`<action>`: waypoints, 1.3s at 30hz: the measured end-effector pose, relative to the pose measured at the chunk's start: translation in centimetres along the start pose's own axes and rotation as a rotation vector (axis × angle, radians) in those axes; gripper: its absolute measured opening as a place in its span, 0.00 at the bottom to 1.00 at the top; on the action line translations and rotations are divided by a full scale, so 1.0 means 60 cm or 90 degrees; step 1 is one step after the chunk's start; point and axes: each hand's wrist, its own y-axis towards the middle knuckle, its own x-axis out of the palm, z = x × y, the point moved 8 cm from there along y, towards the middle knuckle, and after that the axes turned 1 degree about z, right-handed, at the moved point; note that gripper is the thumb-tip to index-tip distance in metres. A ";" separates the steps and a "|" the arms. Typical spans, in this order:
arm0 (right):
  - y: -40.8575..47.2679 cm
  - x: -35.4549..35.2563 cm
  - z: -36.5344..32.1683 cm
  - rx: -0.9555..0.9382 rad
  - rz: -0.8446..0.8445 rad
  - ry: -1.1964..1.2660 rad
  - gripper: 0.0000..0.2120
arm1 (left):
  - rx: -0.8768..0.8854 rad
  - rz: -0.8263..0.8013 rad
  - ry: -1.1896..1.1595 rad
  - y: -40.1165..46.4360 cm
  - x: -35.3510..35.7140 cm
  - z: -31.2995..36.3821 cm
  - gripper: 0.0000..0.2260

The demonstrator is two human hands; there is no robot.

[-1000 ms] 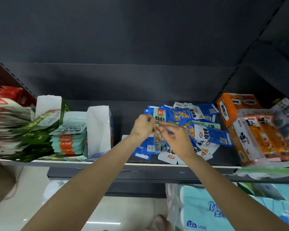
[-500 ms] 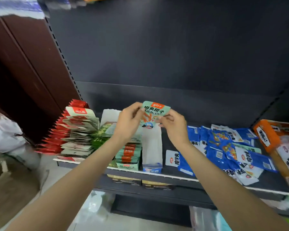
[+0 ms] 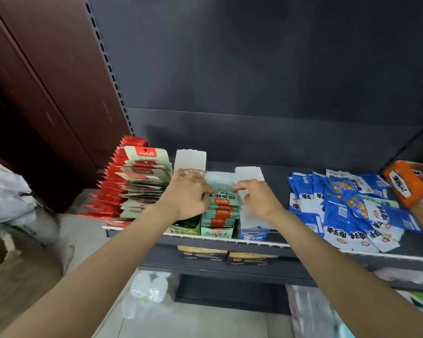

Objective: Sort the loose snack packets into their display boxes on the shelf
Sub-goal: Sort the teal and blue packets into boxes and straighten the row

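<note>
Left hand (image 3: 188, 193) and right hand (image 3: 257, 196): fingers curled, pinching opposite edges of top teal packet (image 3: 223, 196), flat atop stack in teal display box (image 3: 216, 232); print upside-down.

Chinese print on green packet (image 3: 223, 196), blue packets (image 3: 347, 213), too blurred to read

Both arms reach forward, left hand (image 3: 189, 196) and right hand (image 3: 259, 197) with fingers curled.

Two bare forearms, no sleeves, hands (image 3: 188, 196) seemingly ringless
</note>
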 end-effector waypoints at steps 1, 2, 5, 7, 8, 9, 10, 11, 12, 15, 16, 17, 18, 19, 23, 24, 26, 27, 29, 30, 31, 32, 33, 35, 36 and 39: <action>0.001 -0.002 0.000 0.003 -0.003 0.000 0.20 | -0.005 0.004 -0.007 0.002 -0.001 0.000 0.18; 0.002 -0.005 0.001 0.002 0.000 0.012 0.20 | -0.009 0.016 -0.013 0.004 -0.003 0.002 0.18; 0.005 -0.025 0.006 -0.005 0.036 0.059 0.18 | -0.019 0.063 -0.041 0.016 -0.013 0.020 0.17; 0.003 -0.048 0.023 -0.003 0.089 0.086 0.16 | -0.023 0.094 -0.061 0.032 -0.022 0.047 0.16; 0.001 -0.061 0.037 0.002 0.116 0.100 0.16 | -0.017 0.109 -0.072 0.044 -0.026 0.067 0.15; -0.003 -0.074 0.054 0.010 0.139 0.111 0.15 | -0.004 0.121 -0.091 0.057 -0.028 0.090 0.14; -0.007 -0.088 0.074 0.019 0.158 0.120 0.15 | 0.014 0.131 -0.125 0.072 -0.028 0.116 0.14; -0.012 -0.101 0.096 0.030 0.172 0.127 0.15 | 0.030 0.137 -0.173 0.088 -0.027 0.144 0.14; -0.019 -0.114 0.120 0.040 0.184 0.129 0.15 | 0.039 0.139 -0.227 0.105 -0.023 0.172 0.15; -0.038 -0.149 0.216 0.098 0.196 0.112 0.15 | 0.036 0.119 -0.335 0.163 0.000 0.256 0.16; -0.045 -0.158 0.256 0.123 0.192 0.099 0.15 | 0.031 0.101 -0.345 0.183 0.015 0.284 0.17; -0.050 -0.166 0.299 0.151 0.184 0.074 0.15 | 0.026 0.073 -0.348 0.203 0.031 0.312 0.17; -0.054 -0.174 0.342 0.180 0.168 0.037 0.16 | 0.021 0.034 -0.345 0.222 0.050 0.338 0.18; -0.060 -0.180 0.387 0.213 0.143 0.002 0.18 | 0.015 -0.015 -0.337 0.240 0.071 0.363 0.19; -0.082 -0.204 0.528 0.295 0.068 -0.083 0.27 | 0.007 -0.163 -0.263 0.297 0.153 0.436 0.25; -0.086 -0.211 0.554 0.312 0.060 -0.099 0.29 | 0.011 -0.186 -0.246 0.308 0.172 0.447 0.27; -0.089 -0.220 0.599 0.325 0.042 -0.131 0.31 | 0.019 -0.225 -0.212 0.324 0.209 0.464 0.30; -0.089 -0.224 0.618 0.326 0.038 -0.140 0.31 | 0.019 -0.240 -0.193 0.328 0.224 0.470 0.31; -0.084 -0.234 0.648 0.325 0.042 -0.151 0.27 | 0.018 -0.246 -0.160 0.334 0.245 0.477 0.32; -0.080 -0.241 0.661 0.321 0.046 -0.158 0.24 | 0.023 -0.237 -0.147 0.337 0.250 0.481 0.33; -0.075 -0.247 0.670 0.318 0.049 -0.172 0.21 | 0.031 -0.225 -0.137 0.340 0.253 0.487 0.34; -0.069 -0.253 0.679 0.314 0.046 -0.195 0.18 | 0.038 -0.215 -0.130 0.343 0.254 0.492 0.34; -0.063 -0.258 0.684 0.312 0.040 -0.219 0.16 | 0.044 -0.213 -0.124 0.347 0.257 0.498 0.34; -0.051 -0.266 0.690 0.301 0.026 -0.250 0.17 | 0.048 -0.229 -0.103 0.354 0.266 0.506 0.34; -0.044 -0.269 0.693 0.295 0.024 -0.262 0.17 | 0.048 -0.242 -0.091 0.357 0.272 0.509 0.34; -0.028 -0.278 0.692 0.291 0.015 -0.293 0.12 | 0.035 -0.265 -0.083 0.363 0.284 0.511 0.33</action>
